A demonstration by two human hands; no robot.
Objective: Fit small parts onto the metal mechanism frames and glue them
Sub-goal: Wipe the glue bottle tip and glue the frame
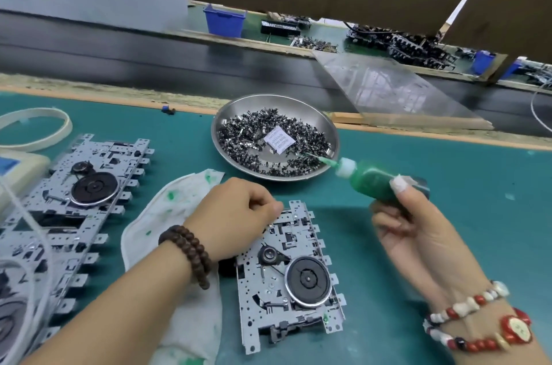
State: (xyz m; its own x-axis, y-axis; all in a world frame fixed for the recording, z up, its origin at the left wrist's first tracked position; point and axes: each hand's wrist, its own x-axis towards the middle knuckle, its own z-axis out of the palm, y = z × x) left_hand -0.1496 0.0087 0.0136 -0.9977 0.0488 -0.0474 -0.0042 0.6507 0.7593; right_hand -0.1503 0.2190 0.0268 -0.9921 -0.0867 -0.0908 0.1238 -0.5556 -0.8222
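On the green mat: metal frame (286,278), left hand (239,209) curled at its top edge, possibly pinching a part; cannot tell.
Right hand (415,227) grips glue bottle (373,182). Frame looks stiff, thin, sharp-edged; hold by rim.

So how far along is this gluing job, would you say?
Partway, it seems. The metal frame under the hands already carries a green glue dab near its lower right corner. In hand: the left hand pinches at its top edge while the right hand holds the green glue bottle raised. Left: the dish holds many small parts, and more frames lie alongside.
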